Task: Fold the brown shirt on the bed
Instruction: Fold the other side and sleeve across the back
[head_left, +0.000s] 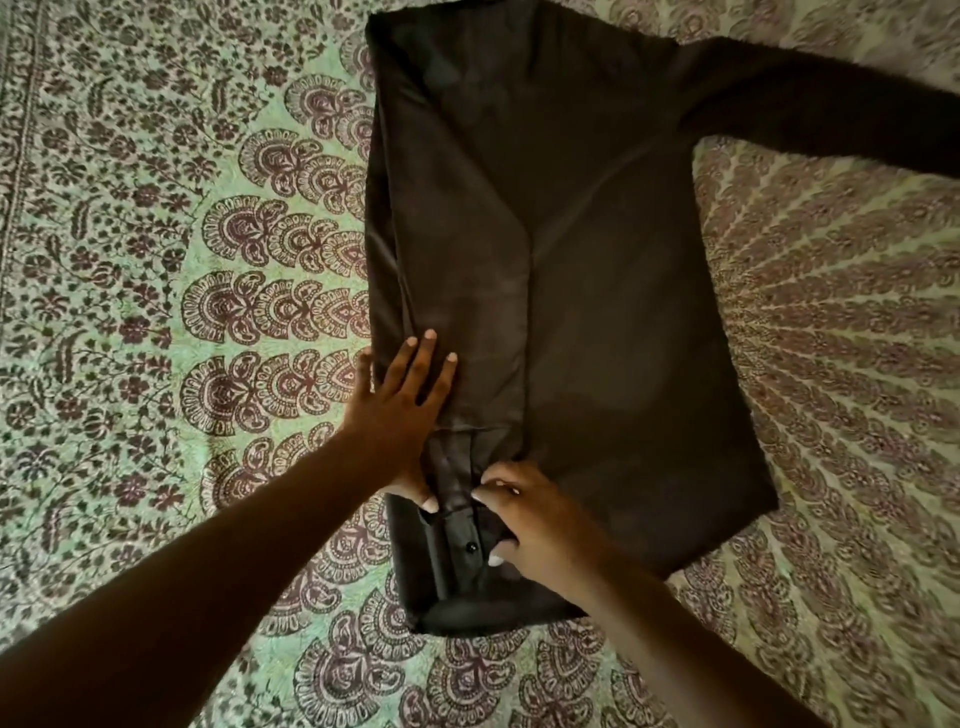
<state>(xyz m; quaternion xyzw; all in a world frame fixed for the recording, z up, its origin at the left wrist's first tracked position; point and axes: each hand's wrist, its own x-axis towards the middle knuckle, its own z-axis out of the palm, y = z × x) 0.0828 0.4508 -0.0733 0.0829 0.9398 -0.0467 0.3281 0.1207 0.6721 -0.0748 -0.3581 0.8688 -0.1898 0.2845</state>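
The brown shirt (597, 312) lies flat on the bed, back side up. Its left side and sleeve are folded inward over the body, and the buttoned cuff (462, 540) lies near the close end. The other sleeve (831, 119) stretches out to the upper right. My left hand (400, 410) lies flat with fingers spread, pressing the folded left edge. My right hand (524, 519) has its fingers curled on the cuff beside a small dark button (471, 546).
A green bedspread (182, 260) with a dark red floral and paisley print covers the whole bed around the shirt. Its patterned border (21, 156) runs along the far left.
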